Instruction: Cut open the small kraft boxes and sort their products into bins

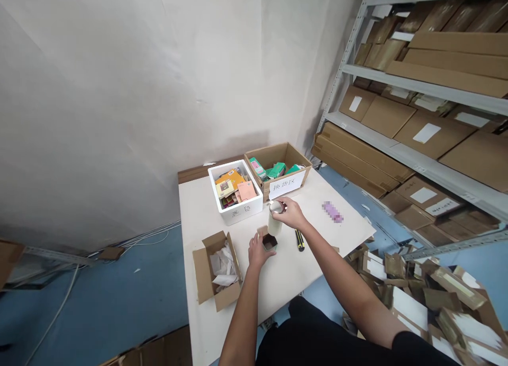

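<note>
Black handwriting (283, 186) marks the white paper label (293, 182) on a brown cardboard box (299, 153). Right hand (291, 213) fingers grip a silver-topped cream cylinder (274, 226); left hand (259, 251) fingers clasp an open hexagonal carton (271, 248).

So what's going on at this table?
A person's right-hand grip holds a pale, silver-topped cylinder at the mouth of a small open box, which the left-hand grip holds. Whether the cylinder is partly inside isn't clear. To their left, an open carton contains crumpled paper; a black-and-yellow tool lies to the right.
</note>
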A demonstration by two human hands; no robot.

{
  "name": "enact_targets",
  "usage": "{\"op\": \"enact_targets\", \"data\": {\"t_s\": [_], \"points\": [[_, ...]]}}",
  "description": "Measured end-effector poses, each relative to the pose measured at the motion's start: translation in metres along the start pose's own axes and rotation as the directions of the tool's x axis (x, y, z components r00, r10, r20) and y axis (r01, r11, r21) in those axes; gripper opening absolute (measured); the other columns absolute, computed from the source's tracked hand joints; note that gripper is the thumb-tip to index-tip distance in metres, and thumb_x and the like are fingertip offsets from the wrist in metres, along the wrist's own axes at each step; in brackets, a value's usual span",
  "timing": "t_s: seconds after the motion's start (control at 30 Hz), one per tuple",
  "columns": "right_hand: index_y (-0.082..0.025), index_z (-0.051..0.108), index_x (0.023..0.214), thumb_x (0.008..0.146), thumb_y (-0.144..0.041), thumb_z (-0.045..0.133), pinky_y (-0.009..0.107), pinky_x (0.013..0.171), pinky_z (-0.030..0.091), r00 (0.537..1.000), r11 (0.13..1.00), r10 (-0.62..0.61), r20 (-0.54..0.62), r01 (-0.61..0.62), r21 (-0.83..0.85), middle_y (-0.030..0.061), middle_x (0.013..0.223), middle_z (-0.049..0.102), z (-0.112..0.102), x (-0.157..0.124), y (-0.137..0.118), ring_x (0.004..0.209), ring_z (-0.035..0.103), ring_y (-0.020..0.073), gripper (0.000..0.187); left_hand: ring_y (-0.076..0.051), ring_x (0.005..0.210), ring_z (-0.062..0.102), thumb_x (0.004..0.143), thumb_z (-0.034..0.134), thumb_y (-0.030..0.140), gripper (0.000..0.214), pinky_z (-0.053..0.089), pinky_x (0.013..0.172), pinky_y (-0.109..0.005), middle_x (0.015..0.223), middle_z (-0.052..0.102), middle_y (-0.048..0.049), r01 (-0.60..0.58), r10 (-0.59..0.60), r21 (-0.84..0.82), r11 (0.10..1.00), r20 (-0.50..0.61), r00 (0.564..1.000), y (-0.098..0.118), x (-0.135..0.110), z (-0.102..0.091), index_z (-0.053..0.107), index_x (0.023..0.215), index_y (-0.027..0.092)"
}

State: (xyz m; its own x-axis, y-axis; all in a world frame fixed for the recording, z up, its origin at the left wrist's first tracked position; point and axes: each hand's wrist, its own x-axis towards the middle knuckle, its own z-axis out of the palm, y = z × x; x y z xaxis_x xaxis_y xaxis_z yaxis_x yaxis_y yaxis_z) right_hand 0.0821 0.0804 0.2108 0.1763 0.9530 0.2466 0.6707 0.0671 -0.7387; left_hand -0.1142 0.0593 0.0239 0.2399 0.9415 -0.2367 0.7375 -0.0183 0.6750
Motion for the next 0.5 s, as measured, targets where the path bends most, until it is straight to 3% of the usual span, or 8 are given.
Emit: {"op": "enact_targets", "data": {"t_s": [0.07, 0.1, 0.2, 0.33, 0.43, 0.5], "points": [[-0.024, 0.075, 0.114, 0.071, -0.033, 0.076, 0.033, 0.083, 0.056, 0.999, 0.999, -0.042, -0.029, 0.042, 0.003, 0.0033, 0.103, 0.072, -0.004, -0.005, -0.009, 0.087, 0.066, 0.0211, 0.044, -0.042, 0.158, 0.031, 0.056, 0.097, 0.042, 0.119, 0.036, 0.123, -0.051, 0.170, 0.036, -0.0181, -0.052, 0.046, -0.083, 0.995, -0.077, 0.996, 0.012, -0.006, -0.015, 0.040, 0.159, 0.024], [-0.024, 0.074, 0.116, 0.071, -0.033, 0.076, 0.034, 0.085, 0.056, 0.998, 0.999, -0.051, -0.038, 0.052, 0.009, 0.0034, 0.104, 0.072, -0.003, -0.009, -0.013, 0.089, 0.067, 0.0214, 0.045, -0.040, 0.157, 0.033, 0.061, 0.095, 0.044, 0.113, 0.037, 0.123, -0.050, 0.170, 0.037, -0.0170, -0.101, 0.080, -0.157, 0.982, -0.134, 0.988, 0.020, -0.010, -0.023, 0.040, 0.159, 0.024], [-0.025, 0.075, 0.115, 0.071, -0.032, 0.079, 0.035, 0.088, 0.058, 0.998, 0.997, -0.039, -0.040, 0.041, 0.065, 0.0034, 0.105, 0.072, 0.007, -0.023, -0.017, 0.092, 0.067, 0.0220, 0.045, -0.029, 0.139, 0.057, 0.084, 0.078, 0.045, 0.075, 0.049, 0.113, -0.043, 0.160, 0.050, -0.0121, -0.249, 0.140, -0.396, 0.884, -0.283, 0.949, 0.050, -0.022, -0.048, 0.048, 0.150, 0.027], [-0.024, 0.075, 0.117, 0.075, -0.038, 0.083, 0.036, 0.088, 0.059, 0.998, 0.973, 0.031, 0.047, -0.041, 0.226, 0.0047, 0.111, 0.071, 0.020, -0.034, -0.009, 0.094, 0.068, 0.0217, 0.046, -0.025, 0.115, 0.068, 0.074, 0.087, 0.045, 0.070, 0.055, 0.104, -0.040, 0.133, 0.069, -0.0094, -0.292, 0.157, -0.392, 0.872, -0.342, 0.926, 0.087, -0.028, -0.069, 0.059, 0.136, 0.026], [-0.029, 0.062, 0.144, 0.082, -0.044, 0.081, 0.040, 0.099, 0.056, 0.984, 0.912, 0.042, 0.173, -0.109, 0.396, 0.0070, 0.131, 0.067, 0.013, -0.035, 0.011, 0.113, 0.067, 0.0238, 0.067, -0.026, 0.110, 0.070, 0.072, 0.090, 0.048, 0.072, 0.056, 0.102, -0.041, 0.124, 0.073, -0.0084, -0.259, 0.111, -0.418, 0.871, -0.346, 0.932, 0.102, -0.026, -0.077, 0.062, 0.134, 0.026], [-0.034, 0.043, 0.161, 0.082, -0.047, 0.084, 0.046, 0.110, 0.049, 0.957, 0.866, -0.020, 0.290, -0.128, 0.483, 0.0089, 0.145, 0.060, 0.001, -0.033, 0.026, 0.132, 0.059, 0.0266, 0.090, -0.026, 0.110, 0.072, 0.071, 0.091, 0.051, 0.090, 0.056, 0.103, -0.041, 0.122, 0.074, -0.0088, -0.253, 0.080, -0.523, 0.814, -0.329, 0.941, 0.109, -0.024, -0.082, 0.053, 0.149, 0.025]]}}
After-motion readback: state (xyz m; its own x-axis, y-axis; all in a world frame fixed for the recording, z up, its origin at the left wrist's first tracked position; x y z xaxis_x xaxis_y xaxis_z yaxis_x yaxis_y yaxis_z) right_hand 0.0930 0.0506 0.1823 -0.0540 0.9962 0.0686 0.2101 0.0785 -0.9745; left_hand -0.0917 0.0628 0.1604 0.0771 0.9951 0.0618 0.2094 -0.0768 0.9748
